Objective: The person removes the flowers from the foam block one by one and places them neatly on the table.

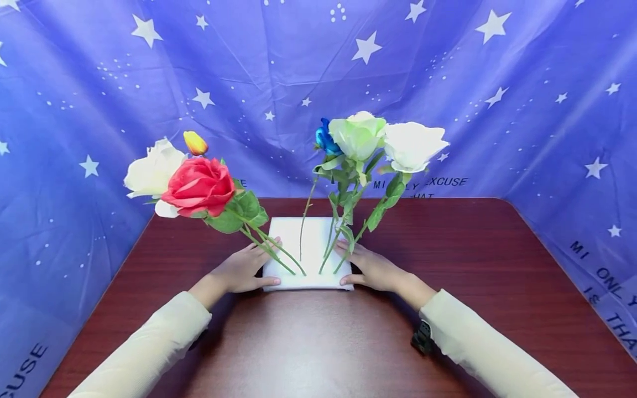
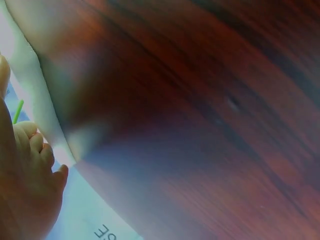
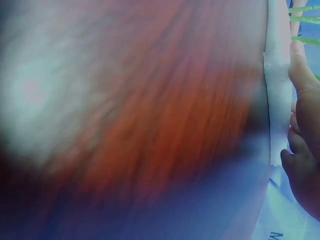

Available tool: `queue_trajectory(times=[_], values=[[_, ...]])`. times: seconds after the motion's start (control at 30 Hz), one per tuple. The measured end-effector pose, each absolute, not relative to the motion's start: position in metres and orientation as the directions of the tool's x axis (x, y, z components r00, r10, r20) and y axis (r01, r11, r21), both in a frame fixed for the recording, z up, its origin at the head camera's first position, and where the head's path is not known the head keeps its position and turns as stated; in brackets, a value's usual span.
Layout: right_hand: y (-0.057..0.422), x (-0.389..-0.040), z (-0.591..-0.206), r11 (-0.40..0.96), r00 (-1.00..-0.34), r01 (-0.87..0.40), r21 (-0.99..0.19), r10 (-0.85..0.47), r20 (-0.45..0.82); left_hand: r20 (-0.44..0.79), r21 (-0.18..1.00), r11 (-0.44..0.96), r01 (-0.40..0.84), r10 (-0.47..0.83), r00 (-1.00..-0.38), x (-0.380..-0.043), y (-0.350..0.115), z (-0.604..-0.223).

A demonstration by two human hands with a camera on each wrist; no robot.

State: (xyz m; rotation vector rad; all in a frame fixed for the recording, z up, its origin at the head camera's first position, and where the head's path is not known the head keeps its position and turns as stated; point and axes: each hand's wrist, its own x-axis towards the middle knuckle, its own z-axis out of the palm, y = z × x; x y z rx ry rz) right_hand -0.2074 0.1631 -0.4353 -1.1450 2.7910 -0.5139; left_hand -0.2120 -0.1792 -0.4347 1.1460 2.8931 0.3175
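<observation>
Both spread hands (image 1: 243,271) (image 1: 374,270) on white slab (image 1: 312,251)

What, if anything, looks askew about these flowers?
The red rose and the white rose beside it lean steeply left, out past the edge of the white foam block, rather than standing upright. Nothing looks spilled or damaged.

- You are at a makeshift, cloth-walled workspace around one table (image 1: 308,342).
- Blue cloth (image 1: 269,61) with white stars (image 1: 367,47) and black lettering (image 1: 448,182) hangs ahead of you and on both sides.
- Your table has a reddish-brown wood-grain top.
- Whether this is a home or an office, you cannot tell.
</observation>
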Motion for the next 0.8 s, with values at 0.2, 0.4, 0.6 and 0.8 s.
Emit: queue_trajectory(times=[0.2,0.4,0.6,0.8], values=[[0.146,-0.214,-0.438,0.643,-0.7,-0.679,-0.353,-0.712,0.049,0.048,0.215,0.739,0.639,0.645,-0.763,-0.21,-0.194,-0.436],[0.131,-0.219,-0.438,0.63,-0.679,-0.709,-0.318,-0.731,0.066,0.047,0.237,0.753,0.614,0.622,-0.782,-0.211,-0.205,-0.436],[0.118,-0.222,-0.435,0.637,-0.682,-0.703,-0.316,-0.73,0.045,0.039,0.221,0.774,0.594,0.602,-0.798,-0.212,-0.216,-0.436],[0.104,-0.225,-0.435,0.661,-0.699,-0.679,-0.32,-0.716,0.003,0.038,0.221,0.787,0.576,0.583,-0.812,-0.214,-0.227,-0.436]])
